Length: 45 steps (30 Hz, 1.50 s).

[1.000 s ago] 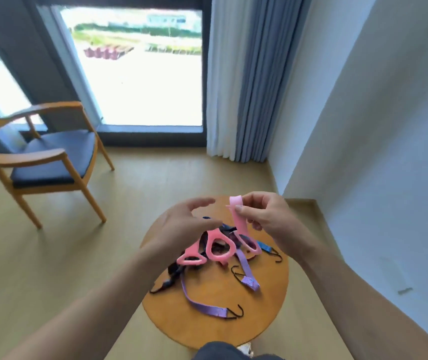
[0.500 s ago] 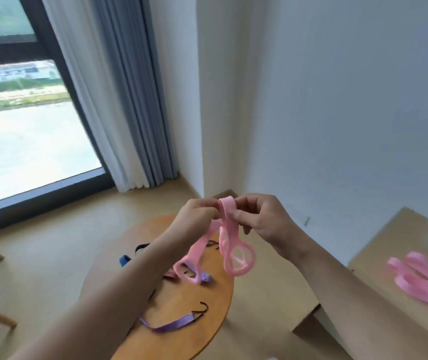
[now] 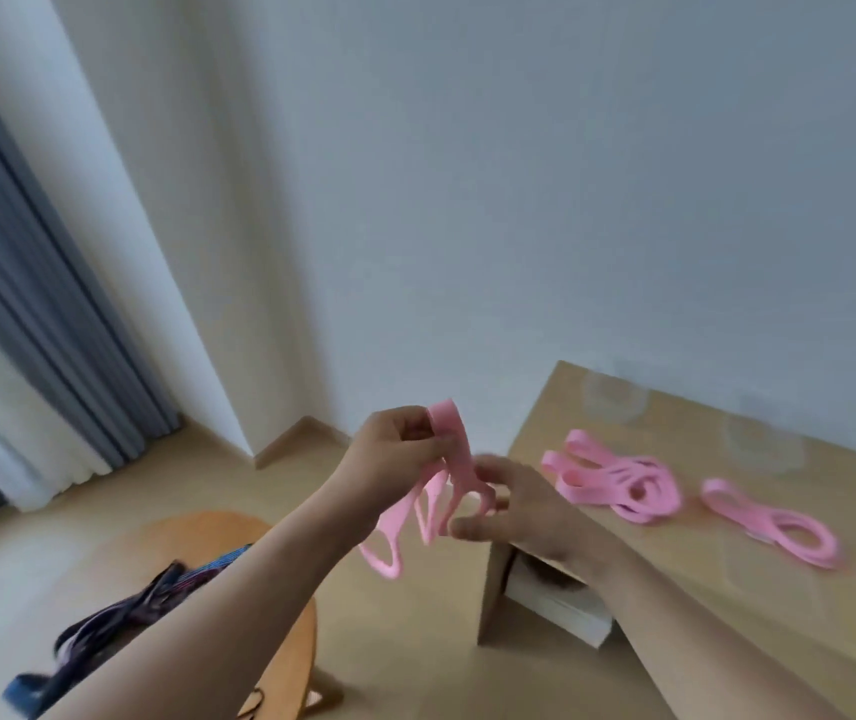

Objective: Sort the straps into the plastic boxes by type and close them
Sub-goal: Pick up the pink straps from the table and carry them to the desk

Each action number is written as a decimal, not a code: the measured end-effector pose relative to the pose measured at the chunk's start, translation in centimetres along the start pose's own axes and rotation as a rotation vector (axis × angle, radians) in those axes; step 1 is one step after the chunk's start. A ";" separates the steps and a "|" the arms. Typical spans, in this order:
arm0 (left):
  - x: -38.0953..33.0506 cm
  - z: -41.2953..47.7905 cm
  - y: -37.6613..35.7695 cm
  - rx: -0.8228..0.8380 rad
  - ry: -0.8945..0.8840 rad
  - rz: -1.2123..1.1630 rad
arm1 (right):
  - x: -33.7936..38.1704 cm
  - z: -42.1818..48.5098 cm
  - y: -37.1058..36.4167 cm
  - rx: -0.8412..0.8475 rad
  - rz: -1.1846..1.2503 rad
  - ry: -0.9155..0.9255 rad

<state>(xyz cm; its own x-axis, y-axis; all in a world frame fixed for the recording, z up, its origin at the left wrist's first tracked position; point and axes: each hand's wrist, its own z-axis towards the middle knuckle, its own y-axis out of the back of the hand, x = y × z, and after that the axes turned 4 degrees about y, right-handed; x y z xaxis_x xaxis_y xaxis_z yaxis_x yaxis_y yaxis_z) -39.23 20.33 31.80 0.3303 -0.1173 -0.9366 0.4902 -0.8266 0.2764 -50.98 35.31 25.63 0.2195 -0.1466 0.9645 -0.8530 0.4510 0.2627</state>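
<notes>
While the pink strap [image 3: 454, 449] hangs in mid-air between both hands, the left hand [image 3: 394, 452] pinches its top fold, thumb and fingers curled tight on the band. The fold sticks up just above the fingertips. Below that grip the strap drops in several loops, and the lowest loop ends under the left wrist, over the floor. The right hand [image 3: 519, 506] sits just beside the loops, lower and to the right, its fingers loosely bent and motion-blurred. One loop seems to touch its fingertips, but grip or mere brush: cannot tell. The strap rests on no surface; it is in the gap between the round table and the desk.

On the desk [image 3: 685, 423] at right, a bigger pink heap [image 3: 618, 485] of straps lies flat just past the right hand. A smaller pink heap [image 3: 774, 522] lies farther right, apart from it. The clear plastic boxes [image 3: 615, 400] behind the heaps are faint (see-through plus blur), so their count and lids are not readable. Under the desk edge is a white block [image 3: 561, 605], partly covered by the right forearm; what it is, unclear. The round table [image 3: 197, 532] at lower left carries dark blue and purple straps [image 3: 150, 600], half hidden by the left forearm. A grey curtain [image 3: 25, 304] is cropped at the left edge.
</notes>
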 end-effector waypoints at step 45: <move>-7.4 12.5 -36.0 0.667 -0.021 0.364 | -19.0 -14.1 23.7 -0.231 0.152 -0.254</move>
<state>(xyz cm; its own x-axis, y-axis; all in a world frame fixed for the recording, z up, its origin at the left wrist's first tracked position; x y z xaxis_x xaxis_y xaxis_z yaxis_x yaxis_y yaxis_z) -69.39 44.07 26.12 0.3596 -0.4513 -0.8167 -0.2410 -0.8905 0.3860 -68.64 61.17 13.92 -0.0508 -0.2637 0.9633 -0.7311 0.6668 0.1440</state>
